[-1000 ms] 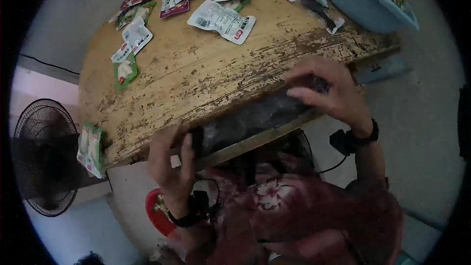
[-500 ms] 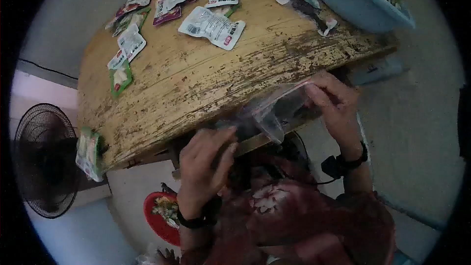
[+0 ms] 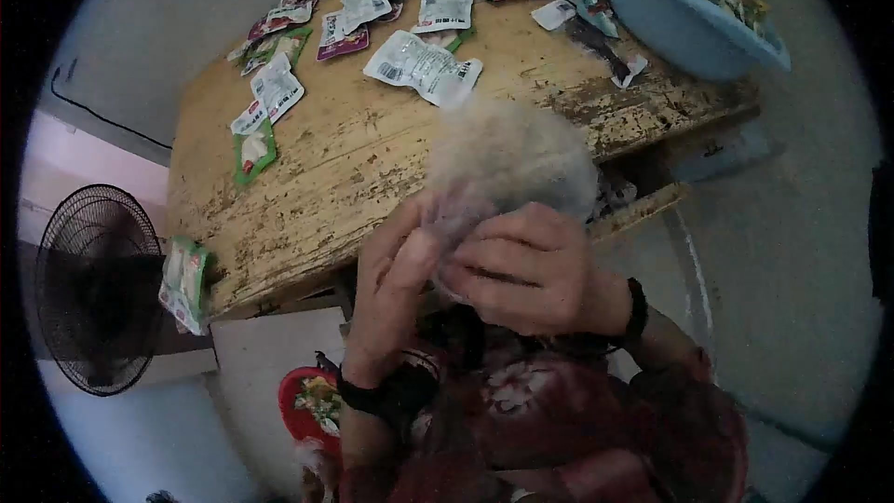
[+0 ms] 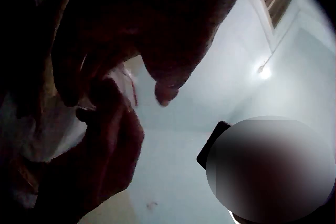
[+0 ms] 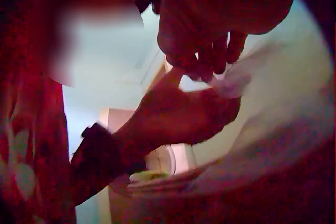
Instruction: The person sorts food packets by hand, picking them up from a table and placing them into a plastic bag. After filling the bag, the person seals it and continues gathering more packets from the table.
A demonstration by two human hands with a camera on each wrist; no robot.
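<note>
Over the table's front edge, a clear plastic bag [image 3: 517, 149] puffs out away from me, its gathered end between my two hands. My left hand [image 3: 396, 279] pinches that end from the left with curled fingers. From the right, my right hand [image 3: 531, 270] grips the same bunched plastic, close against the left one. In the right wrist view, the left hand [image 5: 184, 108] meets the right hand [image 5: 220, 8] at the crumpled film. Dark in the left wrist view, the left hand [image 4: 131, 29] hangs above the other hand's fingers.
A pulled-out drawer [image 3: 643, 210] lies under the edge of the worn wooden table [image 3: 335, 168]. Several printed food pouches [image 3: 424, 65] are spread across the tabletop. At the back right stands a blue basin [image 3: 680, 23]. A fan [image 3: 98, 289] and a red bowl [image 3: 303, 410] are on the left.
Both hands have left the drawer and come together. The bag, which the right hand lifted out half a second ago, is now gripped by both and billows over the table.
</note>
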